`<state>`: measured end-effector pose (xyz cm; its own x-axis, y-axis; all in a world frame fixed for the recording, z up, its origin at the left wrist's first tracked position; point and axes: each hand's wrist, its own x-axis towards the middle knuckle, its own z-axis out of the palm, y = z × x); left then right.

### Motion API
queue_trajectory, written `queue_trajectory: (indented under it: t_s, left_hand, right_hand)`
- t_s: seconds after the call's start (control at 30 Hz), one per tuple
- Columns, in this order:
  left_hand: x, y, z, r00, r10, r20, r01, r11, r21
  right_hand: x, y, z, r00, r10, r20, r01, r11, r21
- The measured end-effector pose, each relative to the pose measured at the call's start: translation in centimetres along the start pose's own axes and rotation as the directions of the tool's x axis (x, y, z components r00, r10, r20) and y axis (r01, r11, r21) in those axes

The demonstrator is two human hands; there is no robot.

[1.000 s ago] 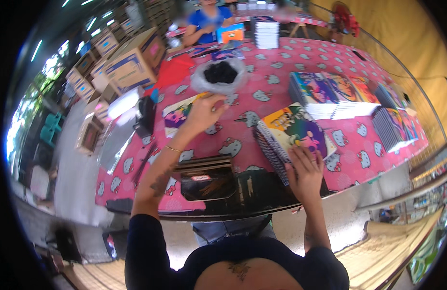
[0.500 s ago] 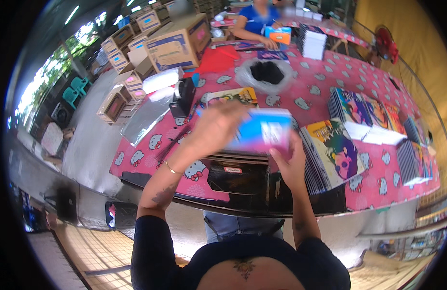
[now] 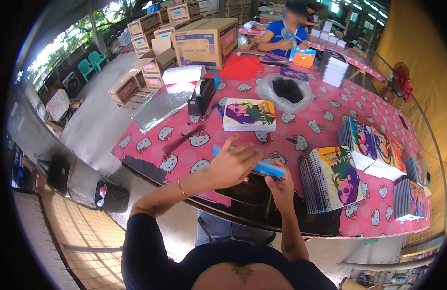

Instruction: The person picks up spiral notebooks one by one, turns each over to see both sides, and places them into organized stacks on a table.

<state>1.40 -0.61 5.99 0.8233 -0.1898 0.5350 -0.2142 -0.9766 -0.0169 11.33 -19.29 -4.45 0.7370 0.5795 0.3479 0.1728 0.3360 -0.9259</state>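
Notebook, flat blue-covered (image 3: 262,167), now lowered to table (image 3: 325,108) edge; gripped by closed left hand (image 3: 233,164) and right hand (image 3: 280,186); colourful spiral stack (image 3: 332,179) at three o'clock.

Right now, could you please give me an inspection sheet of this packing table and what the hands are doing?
Surface: pink patterned tablecloth over the long table, with a dark glossy strip at the near edge.
Job's things: blue flat pack, held above the near edge by both hands.
Clutter: notebook stack, spiral notebook piles, tape dispenser, clear bag with dark contents, silver sheet, red cloth.
Hands: left hand lies on top of the pack; right hand grips it from below.
Cables: nothing seen.
Surroundings: cardboard boxes, a seated person in blue, a red fan, green chairs.
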Motion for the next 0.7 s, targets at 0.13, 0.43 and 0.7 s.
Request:
queue_trajectory:
  t_s: [0.13,0.43,0.7]
  left_hand:
    - [-5.4,0.9,4.1,0.77,-0.61,-0.188,0.501,0.76,-0.414]
    - [-12.2,-17.8,11.0,0.655,-0.685,-0.32,0.75,0.539,0.383]
    - [-10.1,-17.1,9.1,0.733,-0.557,-0.391,0.627,0.776,0.07]
  right_hand:
    - [-0.5,1.6,0.2,0.996,-0.029,-0.083,0.021,0.996,-0.088]
    - [0.3,2.6,-2.9,1.0,0.009,-0.009,-0.01,0.981,-0.191]
    - [1.7,-7.1,1.1,0.889,-0.431,0.155,0.416,0.62,-0.665]
